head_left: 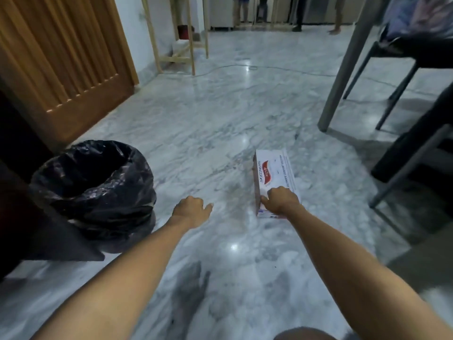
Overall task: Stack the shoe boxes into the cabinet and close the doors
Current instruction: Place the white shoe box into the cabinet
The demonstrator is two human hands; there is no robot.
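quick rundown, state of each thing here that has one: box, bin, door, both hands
shoe box: lid on, lying flat on the floor
right hand: fingers curled on the box's near end
left hand: holds nothing, fingers loosely curled, above the floor
bin: open at the top, lined with a black bag; contents cannot be told
wooden door: cannot tell whether shut or ajar

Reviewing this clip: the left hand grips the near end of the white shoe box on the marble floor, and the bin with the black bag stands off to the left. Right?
Not quite. The head view shows the right hand on the near end of the white shoe box; the left hand holds nothing, above the marble floor. The bin with the black bag does stand to the left.
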